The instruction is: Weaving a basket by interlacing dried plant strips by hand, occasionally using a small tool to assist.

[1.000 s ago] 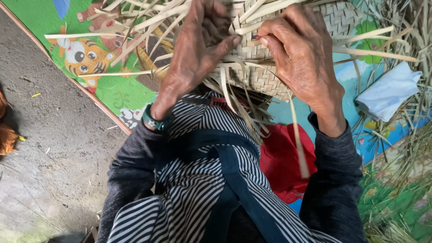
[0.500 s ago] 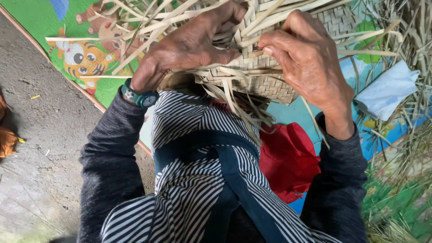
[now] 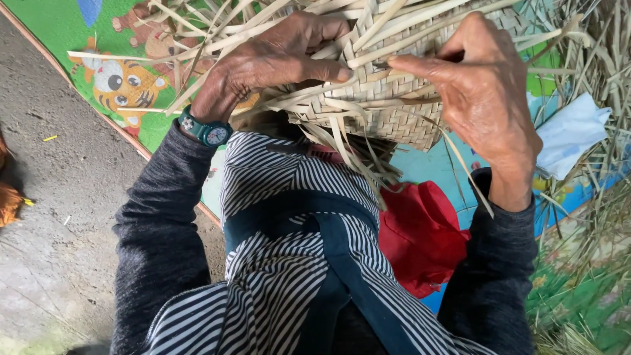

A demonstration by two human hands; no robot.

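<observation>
A half-woven basket (image 3: 388, 108) of pale flat straw strips rests above my lap, loose strip ends sticking out all round. My left hand (image 3: 276, 62) lies across its upper left side, thumb pressing down on the weave and fingers curled over strips. My right hand (image 3: 483, 92) grips its right side, forefinger stretched left along a strip toward the left thumb. A green wristwatch (image 3: 209, 131) sits on my left wrist.
A colourful play mat (image 3: 115, 75) with cartoon animals lies under the work, bordered by bare concrete floor (image 3: 59, 217) on the left. A red cloth (image 3: 420, 240) sits by my right elbow. A white cloth (image 3: 570, 131) and loose straw (image 3: 595, 59) lie right.
My left arm has swung outward to the left and the hand has flattened over the basket. The basket has turned, showing more of its woven side. My right forefinger now stretches along a strip.
</observation>
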